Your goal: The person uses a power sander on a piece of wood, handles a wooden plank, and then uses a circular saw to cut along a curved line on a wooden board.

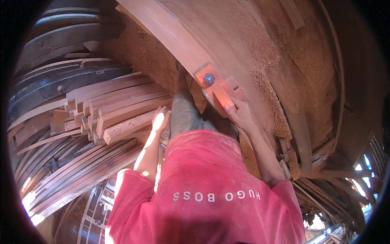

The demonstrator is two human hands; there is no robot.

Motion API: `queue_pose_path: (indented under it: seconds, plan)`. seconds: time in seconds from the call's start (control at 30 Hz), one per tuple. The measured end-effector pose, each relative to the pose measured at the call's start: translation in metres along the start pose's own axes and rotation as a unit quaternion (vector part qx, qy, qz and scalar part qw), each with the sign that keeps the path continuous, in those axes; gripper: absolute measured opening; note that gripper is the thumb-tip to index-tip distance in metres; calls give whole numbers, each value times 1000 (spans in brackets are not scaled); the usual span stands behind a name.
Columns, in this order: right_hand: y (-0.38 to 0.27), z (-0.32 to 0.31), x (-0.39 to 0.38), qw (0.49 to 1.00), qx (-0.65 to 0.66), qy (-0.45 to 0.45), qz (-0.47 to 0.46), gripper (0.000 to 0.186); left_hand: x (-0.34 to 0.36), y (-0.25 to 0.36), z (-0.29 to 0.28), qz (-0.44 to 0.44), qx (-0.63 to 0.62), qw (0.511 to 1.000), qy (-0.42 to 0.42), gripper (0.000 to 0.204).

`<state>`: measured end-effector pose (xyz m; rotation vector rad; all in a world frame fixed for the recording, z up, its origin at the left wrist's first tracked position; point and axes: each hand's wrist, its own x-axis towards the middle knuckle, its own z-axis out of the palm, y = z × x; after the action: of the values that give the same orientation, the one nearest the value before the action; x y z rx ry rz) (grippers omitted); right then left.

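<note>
My right hand is closed round the handle of an orange tool with a blue star-shaped knob. The tool sits at the near end of a long, pale reddish board on a sawdust-covered surface. My left hand is off to the left, beside the ends of stacked timber, with its fingers apart and nothing visible in them. Whether it touches the timber I cannot tell. My legs show below the board, between my hands.
More long planks lie at lower left, and dark curved boards line the left side. Loose strips of wood are heaped at lower right, near a curved edge of the dusty surface. A pale metal grid shows at bottom left.
</note>
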<state>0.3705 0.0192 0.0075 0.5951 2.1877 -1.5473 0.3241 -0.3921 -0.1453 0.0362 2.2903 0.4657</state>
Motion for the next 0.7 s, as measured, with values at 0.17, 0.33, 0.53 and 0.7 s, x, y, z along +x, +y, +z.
queue_pose_path:
  seconds: [0.17, 0.33, 0.53, 0.7]
  plan:
    - [-49, 25, 72, 998, 44, 38, -32, 51, 24, 45, -33, 54, -82, 995, 12, 50]
    - [-101, 53, 166, 994, 0, 56, -93, 50, 53, 92, -31, 86, -103, 990, -32, 44]
    - [-182, 85, 295, 981, 9, 100, -169, 58, 76, 163, -34, 119, -207, 970, -36, 54]
    - [-250, 89, 381, 985, 8, 80, -151, 59, 97, 175, -30, 67, -248, 957, -135, 56]
